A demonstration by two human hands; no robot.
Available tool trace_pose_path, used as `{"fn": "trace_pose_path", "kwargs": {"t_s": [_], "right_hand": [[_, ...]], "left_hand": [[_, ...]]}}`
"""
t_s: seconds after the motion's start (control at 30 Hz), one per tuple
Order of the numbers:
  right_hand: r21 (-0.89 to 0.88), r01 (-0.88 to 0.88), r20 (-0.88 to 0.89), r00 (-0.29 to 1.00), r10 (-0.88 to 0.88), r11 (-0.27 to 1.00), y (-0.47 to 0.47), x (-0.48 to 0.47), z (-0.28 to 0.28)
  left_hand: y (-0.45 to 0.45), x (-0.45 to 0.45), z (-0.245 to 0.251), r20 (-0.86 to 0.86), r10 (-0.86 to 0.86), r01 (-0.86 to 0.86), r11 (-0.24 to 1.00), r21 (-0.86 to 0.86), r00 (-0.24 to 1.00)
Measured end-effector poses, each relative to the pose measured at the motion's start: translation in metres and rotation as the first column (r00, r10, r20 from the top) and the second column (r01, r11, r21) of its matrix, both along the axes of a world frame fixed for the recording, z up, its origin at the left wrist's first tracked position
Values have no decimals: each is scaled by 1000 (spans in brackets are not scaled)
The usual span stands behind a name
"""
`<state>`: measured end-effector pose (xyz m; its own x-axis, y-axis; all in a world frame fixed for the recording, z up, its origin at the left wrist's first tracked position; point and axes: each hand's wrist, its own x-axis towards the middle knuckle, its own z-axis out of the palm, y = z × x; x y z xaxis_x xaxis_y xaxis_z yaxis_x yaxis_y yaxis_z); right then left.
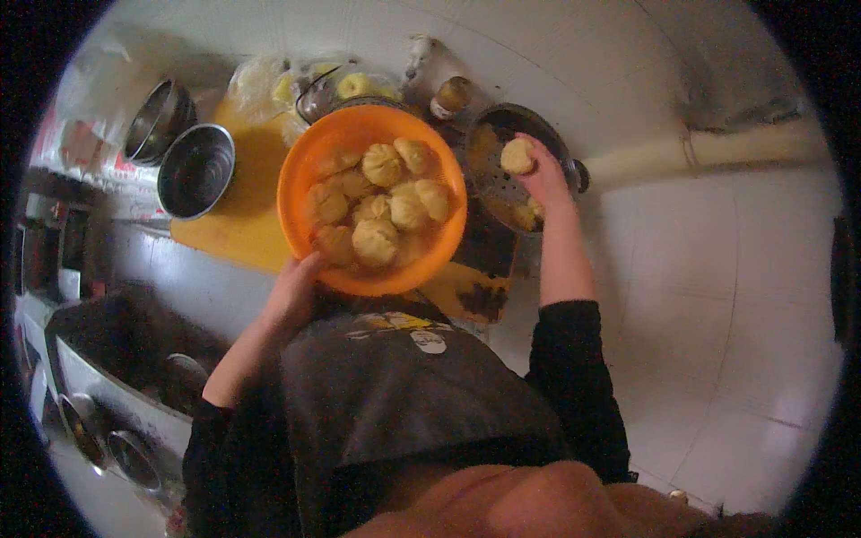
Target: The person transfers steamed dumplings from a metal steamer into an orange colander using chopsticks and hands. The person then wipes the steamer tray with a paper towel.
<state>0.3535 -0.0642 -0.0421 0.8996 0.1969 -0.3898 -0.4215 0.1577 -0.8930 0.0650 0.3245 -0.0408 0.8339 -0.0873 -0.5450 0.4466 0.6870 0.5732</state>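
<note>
My left hand grips the lower left rim of an orange plastic basin, held in front of my body. Several pale yellow steamed buns with pleated tops lie inside it. Off to the right, my right hand holds a single bun above a dark metal steamer pan with a perforated bottom. More bun pieces rest at the pan's near edge, partly hidden by my wrist. The pan's dark side handle sticks out to the right.
A yellow wooden table bears metal bowls at the left. Behind the basin are plastic bags, yellow fruit and a jar. A wall stands close behind. Pots are at the lower left.
</note>
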Motion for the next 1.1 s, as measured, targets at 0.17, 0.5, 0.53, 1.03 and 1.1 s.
{"fn": "trace_pose_path", "kwargs": {"t_s": [0.17,0.5,0.53,1.03,1.1], "right_hand": [[-22,-537,319,795,515,843,115,-39,60],[-447,-511,533,507,678,734,146,-28,119],[-309,-444,451,710,541,841,121,-10,120],[-997,-76,-83,935,345,-35,68,81,-52],[-998,-42,-54,935,351,-41,75,69,-50]], "left_hand": [[0,11,2,-49,-67,70,996,62,997],[1,7,-15,-142,92,-100,994,-48,986],[1,6,-15,-74,91,-95,994,-61,993],[-3,2,2,-135,24,-7,992,128,991],[-6,1,-1,-105,41,-32,996,79,994]]}}
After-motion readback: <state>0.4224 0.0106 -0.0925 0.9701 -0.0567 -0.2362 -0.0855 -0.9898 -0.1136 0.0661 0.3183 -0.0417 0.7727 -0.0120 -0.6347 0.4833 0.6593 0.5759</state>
